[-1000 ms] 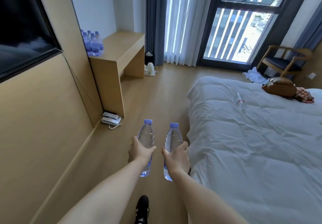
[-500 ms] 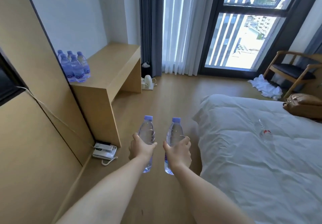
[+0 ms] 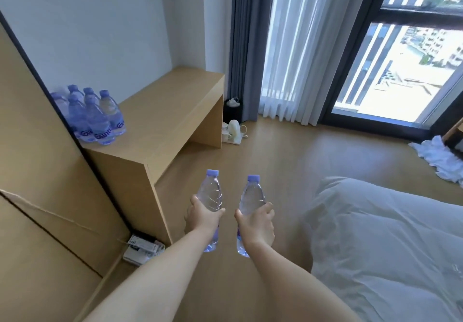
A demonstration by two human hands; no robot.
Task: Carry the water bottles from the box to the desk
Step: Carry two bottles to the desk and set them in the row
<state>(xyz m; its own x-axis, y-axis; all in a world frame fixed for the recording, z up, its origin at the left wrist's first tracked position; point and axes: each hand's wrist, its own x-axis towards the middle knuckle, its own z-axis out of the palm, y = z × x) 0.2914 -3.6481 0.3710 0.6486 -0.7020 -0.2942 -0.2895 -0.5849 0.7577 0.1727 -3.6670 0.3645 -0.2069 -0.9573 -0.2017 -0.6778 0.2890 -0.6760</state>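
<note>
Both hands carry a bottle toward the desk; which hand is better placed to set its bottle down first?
Probably the left hand: it and its bottle are on the desk side, nearer the bottles already standing there. The right hand is on the bed side.

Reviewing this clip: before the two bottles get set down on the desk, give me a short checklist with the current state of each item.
1. Left hand grips the left bottle around its middle: ok.
2. Right hand grips the right bottle around its middle: ok.
3. Both caps on, bottles upright: ok.
4. Bare space on the desk beside the cluster of bottles: ok.
5. Floor path to the desk free; the phone lies against the wall, off the route: ok.
6. Desk within reach of the hands: not ok, both bottles are in the air over the floor.
</note>
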